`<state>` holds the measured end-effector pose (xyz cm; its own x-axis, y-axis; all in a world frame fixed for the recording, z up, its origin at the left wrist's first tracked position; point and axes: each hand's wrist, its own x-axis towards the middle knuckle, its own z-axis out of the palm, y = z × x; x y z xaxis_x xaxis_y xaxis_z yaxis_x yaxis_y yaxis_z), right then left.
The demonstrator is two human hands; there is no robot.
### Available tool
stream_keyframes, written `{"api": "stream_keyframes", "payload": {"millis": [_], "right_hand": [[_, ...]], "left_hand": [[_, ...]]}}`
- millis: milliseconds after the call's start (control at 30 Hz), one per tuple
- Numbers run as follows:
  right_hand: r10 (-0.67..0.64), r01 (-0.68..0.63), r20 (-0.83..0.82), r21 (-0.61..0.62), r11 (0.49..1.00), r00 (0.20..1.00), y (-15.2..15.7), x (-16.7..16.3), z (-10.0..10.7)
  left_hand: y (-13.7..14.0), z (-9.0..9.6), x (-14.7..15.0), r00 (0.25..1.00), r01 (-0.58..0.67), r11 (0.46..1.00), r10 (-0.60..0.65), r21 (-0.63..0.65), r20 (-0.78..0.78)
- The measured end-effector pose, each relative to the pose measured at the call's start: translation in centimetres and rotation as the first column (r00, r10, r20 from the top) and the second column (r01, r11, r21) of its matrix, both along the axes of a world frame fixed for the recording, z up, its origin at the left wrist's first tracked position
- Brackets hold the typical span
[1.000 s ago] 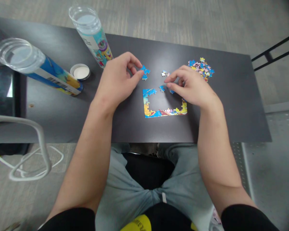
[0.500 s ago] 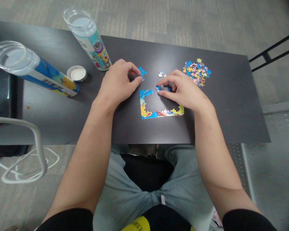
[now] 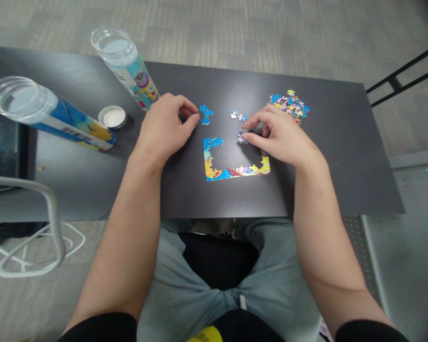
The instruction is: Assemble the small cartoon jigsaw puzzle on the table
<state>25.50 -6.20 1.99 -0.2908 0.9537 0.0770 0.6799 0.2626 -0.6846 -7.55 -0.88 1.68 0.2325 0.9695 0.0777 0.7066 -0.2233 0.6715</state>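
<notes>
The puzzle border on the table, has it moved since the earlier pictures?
No. The puzzle border keeps its place against the front edge of the table and the round lid; only the camera view has shifted.

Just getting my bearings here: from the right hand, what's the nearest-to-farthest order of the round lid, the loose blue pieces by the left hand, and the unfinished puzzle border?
From the right hand, in the head view:
1. Unfinished puzzle border, closest, toward the person.
2. Loose blue pieces, to the left, near the left hand.
3. Round lid, leftmost, past the left hand.
</notes>
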Motion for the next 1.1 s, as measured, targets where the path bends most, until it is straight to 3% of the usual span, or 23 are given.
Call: {"api": "stream_keyframes", "payload": {"millis": [600, 800, 1000, 1100], "right_hand": [[0.003, -0.003, -0.001, 0.014, 1.0, 1.0, 0.3, 0.0, 0.0], [-0.048, 0.049, -0.012, 0.119, 0.992, 0.999, 0.4, 2.2, -0.2], [-0.005, 0.005, 0.0, -0.047, 0.999, 1.0, 0.1, 2.2, -0.3], [0.016, -0.017, -0.008, -0.069, 0.997, 1.0, 0.3, 1.6, -0.5]], "left_hand": [[0.0, -1.1, 1.1, 0.995, 0.078, 0.995, -0.074, -0.056, 0.07], [0.3, -1.7, 0.7, 0.996, 0.09, 0.995, -0.09, -0.033, 0.021], [0.2, -1.5, 0.7, 0.996, 0.085, 0.995, -0.083, -0.052, 0.044], [0.0, -1.3, 0.8, 0.996, 0.083, 0.995, -0.081, -0.057, 0.043]]}}
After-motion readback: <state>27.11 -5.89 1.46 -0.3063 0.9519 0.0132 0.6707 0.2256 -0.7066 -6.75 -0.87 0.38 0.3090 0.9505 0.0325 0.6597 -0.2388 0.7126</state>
